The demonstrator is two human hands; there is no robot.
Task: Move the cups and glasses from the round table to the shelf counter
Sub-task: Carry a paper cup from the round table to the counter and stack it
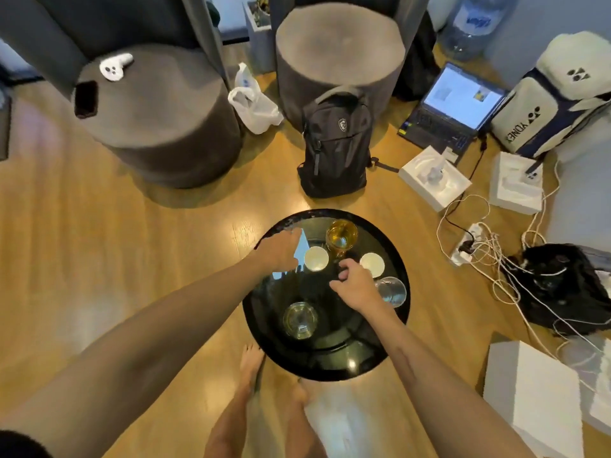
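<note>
A black round table [330, 355] stands below me. On it are two white cups [316, 258] [372, 264], an amber glass [341, 237] at the far side, a clear glass [390, 290] at the right edge and another clear glass [300, 319] near me. My left hand [279, 251] hovers just left of the left white cup, fingers relaxed, holding nothing. My right hand [355, 285] is over the table's middle between the two white cups, fingers loosely curled, with nothing seen in it.
Two grey round stools [158, 127] [340, 57] stand behind the table, with a black backpack [335, 143] between. A laptop [453, 107], white boxes [433, 180], a power strip with tangled cables [469, 246] and a black bag [558, 285] crowd the floor at right. My bare feet [251, 361] are near the table.
</note>
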